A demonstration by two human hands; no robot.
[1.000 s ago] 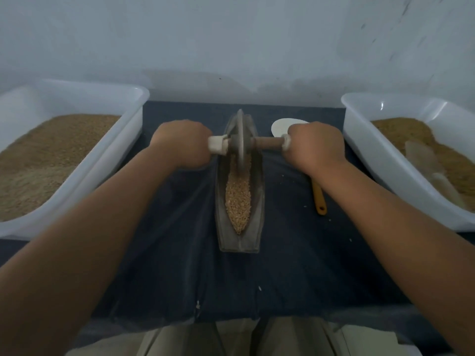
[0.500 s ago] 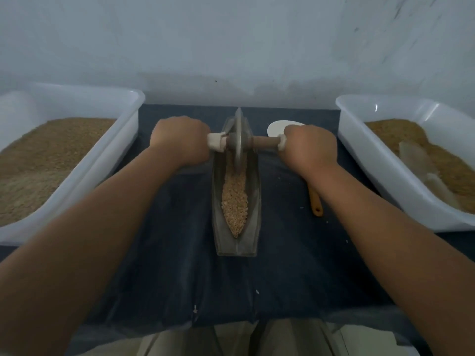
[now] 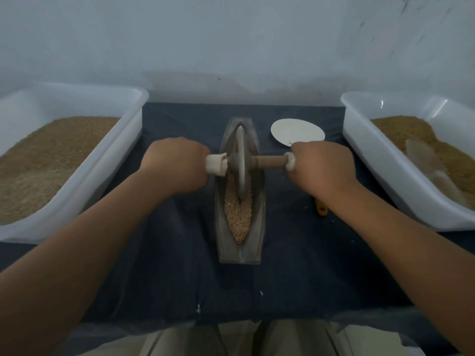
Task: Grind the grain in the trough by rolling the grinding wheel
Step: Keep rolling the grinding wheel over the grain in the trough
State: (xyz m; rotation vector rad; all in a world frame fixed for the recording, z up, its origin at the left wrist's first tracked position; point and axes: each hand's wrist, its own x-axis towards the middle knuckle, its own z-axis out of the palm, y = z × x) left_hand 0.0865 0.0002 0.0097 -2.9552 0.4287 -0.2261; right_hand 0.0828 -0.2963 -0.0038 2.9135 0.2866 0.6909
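Left hand [image 3: 177, 163] and right hand [image 3: 321, 168] both fisted on axle ends | grinding wheel [image 3: 240, 163] upright in grain-filled trough [image 3: 258, 214] | dark cloth [image 3: 295, 265] tabletop, two white tubs flanking, pale wall [image 3: 231, 34] behind

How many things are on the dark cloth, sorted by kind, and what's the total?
White tubs holding grain: 2 (left tub, right tub)
Grinding trough: 1
Grinding wheel with axle: 1
White-headed scoop, orange handle: 1
Total: 5
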